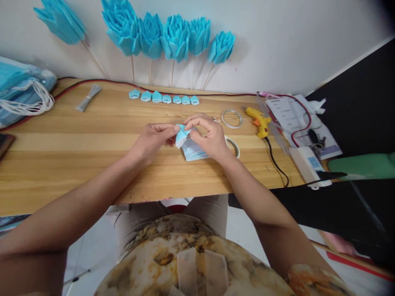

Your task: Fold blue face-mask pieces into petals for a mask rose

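Between my two hands is a small folded piece of blue fabric [182, 135] with a white inner side. My left hand [156, 137] pinches its left edge between thumb and fingers. Bent over its right side, my right hand [208, 133] grips the top and right edge with thumb and fingertips. Just under the hands lies a stack of pale blue fabric sheets [196, 151], partly covered by my right hand. Beyond them, several folded blue pieces [156, 97] stand in a row near the wall.
Blue fabric flowers [175, 39] on sticks lean on the wall. Tape rolls [232, 118] and a yellow glue gun [259, 121] with its cord lie right. A wire bundle [89, 98] and a bag of blue material [23, 92] are left. A white power strip [308, 164] sits at the right edge.
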{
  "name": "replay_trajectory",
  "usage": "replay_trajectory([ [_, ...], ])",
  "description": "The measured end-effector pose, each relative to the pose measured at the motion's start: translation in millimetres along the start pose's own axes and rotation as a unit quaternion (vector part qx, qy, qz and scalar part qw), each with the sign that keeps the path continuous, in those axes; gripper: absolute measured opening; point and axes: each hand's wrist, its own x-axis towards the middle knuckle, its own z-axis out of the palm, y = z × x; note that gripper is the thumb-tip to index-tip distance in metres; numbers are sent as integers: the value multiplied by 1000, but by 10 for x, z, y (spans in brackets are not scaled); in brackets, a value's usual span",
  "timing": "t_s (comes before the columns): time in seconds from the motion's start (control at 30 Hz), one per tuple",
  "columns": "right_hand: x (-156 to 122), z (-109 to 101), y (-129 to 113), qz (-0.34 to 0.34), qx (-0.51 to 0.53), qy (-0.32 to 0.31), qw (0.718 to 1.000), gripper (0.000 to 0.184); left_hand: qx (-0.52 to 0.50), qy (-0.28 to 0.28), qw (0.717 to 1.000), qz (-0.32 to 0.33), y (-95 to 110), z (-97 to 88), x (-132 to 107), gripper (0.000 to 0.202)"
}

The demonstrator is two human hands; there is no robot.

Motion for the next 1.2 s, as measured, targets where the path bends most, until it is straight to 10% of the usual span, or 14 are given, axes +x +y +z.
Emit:
replay_trajectory([
  [0.47, -4, -13, -30, -3, 2, -35, 999, 15, 74, 39, 996, 29, 43, 36, 22, 30],
  [0.93, 33, -51, -163, 159, 66, -75, 982, 27, 110, 69, 983, 128, 34, 49, 1, 27],
  [1.2, 51, -58, -126, 148, 37, -10, 988, 20, 65, 44, 991, 112, 11, 129, -35, 25],
])
